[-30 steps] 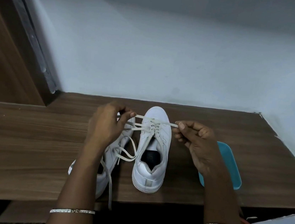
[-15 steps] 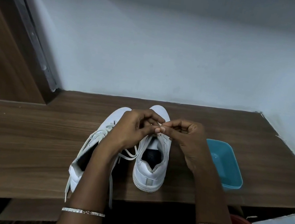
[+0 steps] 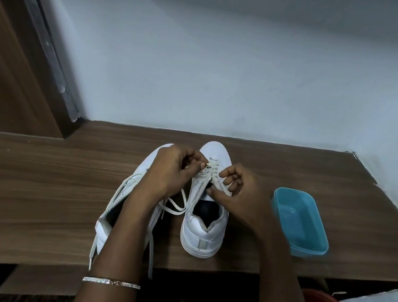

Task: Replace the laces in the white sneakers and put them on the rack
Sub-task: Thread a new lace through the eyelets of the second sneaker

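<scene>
Two white sneakers [image 3: 106, 227] stand side by side on the worktop [image 3: 38, 181], heels near us. Over the right sneaker [image 3: 201, 237], our left hand [image 3: 167, 172] and right hand [image 3: 239, 198] each hold a narrow grip on its lace [image 3: 214, 178] toward the far toe, likely to tension it.

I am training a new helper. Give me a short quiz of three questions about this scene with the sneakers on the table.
1. True or false: the left hand and the right hand are both at the laces of the upright sneaker.
2. The blue container stands: A) left of both sneakers; B) right of the upright sneaker; C) inside a sneaker.
3. Fill in: ____ sneakers are on the wooden table.
Key: 1 true; 2 B; 3 two.
</scene>
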Demonstrator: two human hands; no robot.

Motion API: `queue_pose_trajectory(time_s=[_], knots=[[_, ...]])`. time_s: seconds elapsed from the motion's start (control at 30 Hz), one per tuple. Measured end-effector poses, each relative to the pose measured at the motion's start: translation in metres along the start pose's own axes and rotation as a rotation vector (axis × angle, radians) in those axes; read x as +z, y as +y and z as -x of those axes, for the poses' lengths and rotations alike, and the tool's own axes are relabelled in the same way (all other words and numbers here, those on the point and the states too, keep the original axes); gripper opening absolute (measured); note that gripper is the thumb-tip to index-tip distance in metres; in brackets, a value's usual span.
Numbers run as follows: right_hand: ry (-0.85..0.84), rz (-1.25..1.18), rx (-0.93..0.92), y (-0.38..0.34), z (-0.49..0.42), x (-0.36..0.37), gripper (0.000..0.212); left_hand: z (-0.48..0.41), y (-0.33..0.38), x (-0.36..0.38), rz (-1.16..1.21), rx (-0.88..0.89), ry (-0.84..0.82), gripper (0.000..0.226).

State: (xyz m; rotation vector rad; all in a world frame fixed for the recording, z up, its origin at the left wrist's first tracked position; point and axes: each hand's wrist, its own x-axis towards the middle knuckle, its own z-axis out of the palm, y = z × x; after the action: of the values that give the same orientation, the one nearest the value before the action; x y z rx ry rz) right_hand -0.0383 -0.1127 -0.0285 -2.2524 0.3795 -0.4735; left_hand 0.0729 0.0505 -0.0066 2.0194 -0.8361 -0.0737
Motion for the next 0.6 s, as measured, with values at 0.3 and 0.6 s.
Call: queue_pose_trajectory(time_s=[0.3,0.6], knots=[[0.057,-0.069,0.104,0.003,0.0,0.0,0.012,0.004,0.004,0.004,0.013,-0.006,-0.089,0.007],[-0.06,-0.602,0.357,-0.002,0.005,-0.011,0.016,0.002,0.018,0.019,-0.128,0.008,-0.096,0.006]])
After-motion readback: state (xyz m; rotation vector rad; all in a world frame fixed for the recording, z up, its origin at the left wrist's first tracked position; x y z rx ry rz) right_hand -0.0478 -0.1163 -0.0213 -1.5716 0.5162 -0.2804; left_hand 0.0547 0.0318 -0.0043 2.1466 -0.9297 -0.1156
